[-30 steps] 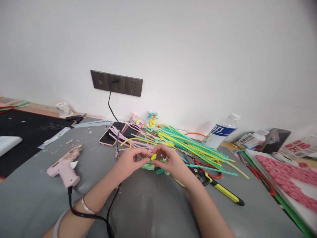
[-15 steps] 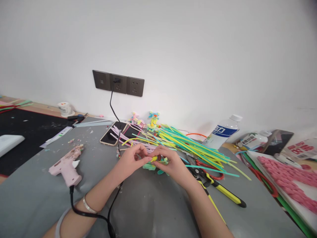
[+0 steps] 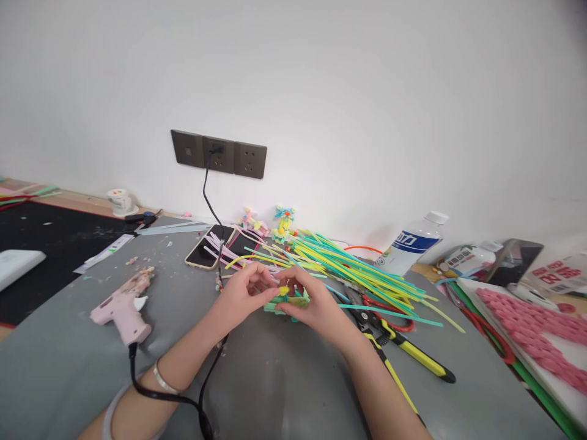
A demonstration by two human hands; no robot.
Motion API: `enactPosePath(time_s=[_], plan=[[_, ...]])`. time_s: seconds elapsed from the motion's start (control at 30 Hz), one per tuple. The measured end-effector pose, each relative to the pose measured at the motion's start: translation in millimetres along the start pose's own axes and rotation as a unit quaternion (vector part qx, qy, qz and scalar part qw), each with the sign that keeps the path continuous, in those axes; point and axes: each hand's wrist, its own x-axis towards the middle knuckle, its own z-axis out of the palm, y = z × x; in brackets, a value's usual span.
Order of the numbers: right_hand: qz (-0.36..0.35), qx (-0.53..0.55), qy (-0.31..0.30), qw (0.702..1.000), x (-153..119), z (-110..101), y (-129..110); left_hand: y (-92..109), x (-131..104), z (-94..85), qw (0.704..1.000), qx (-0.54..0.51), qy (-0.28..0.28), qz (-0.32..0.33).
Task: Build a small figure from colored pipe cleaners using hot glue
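Observation:
My left hand (image 3: 247, 296) and my right hand (image 3: 312, 296) meet over the middle of the grey mat. Between their fingertips is a small yellow piece (image 3: 284, 291), pinched from both sides. Green fuzzy pieces (image 3: 275, 305) show just under and behind the fingers; whether they join the yellow piece I cannot tell. Beyond my hands lies a spread of yellow, teal and lilac pipe cleaners (image 3: 362, 269). Two small fuzzy figures, one pink (image 3: 251, 221) and one yellow and blue (image 3: 284, 223), are by the wall.
A pink glue gun (image 3: 123, 308) lies left, its black cord running under my left forearm. Pliers with yellow-black handles (image 3: 417, 354) lie right, near a bottle (image 3: 410, 244). Phones (image 3: 206, 250) lie behind my left hand. A pink braided piece (image 3: 527, 330) is far right.
The yellow piece has turned more upright and shifted slightly up between my fingertips. My right fingers have shifted a little; both arms are nearly unmoved.

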Motion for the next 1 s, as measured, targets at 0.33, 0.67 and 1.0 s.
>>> enactPosePath(time_s=[0.33,0.67,1.0], plan=[[-0.035,-0.124,0.129,0.983,3,12,1,2,2,-1.4,0.999,-0.003,0.043,0.003],[-0.067,-0.161,0.178,0.969,3,18,4,0,3,-2.4,0.998,0.050,0.042,0.016],[-0.054,-0.118,0.128,0.983,4,17,6,0,3,-0.8,0.998,0.053,0.041,0.013]])
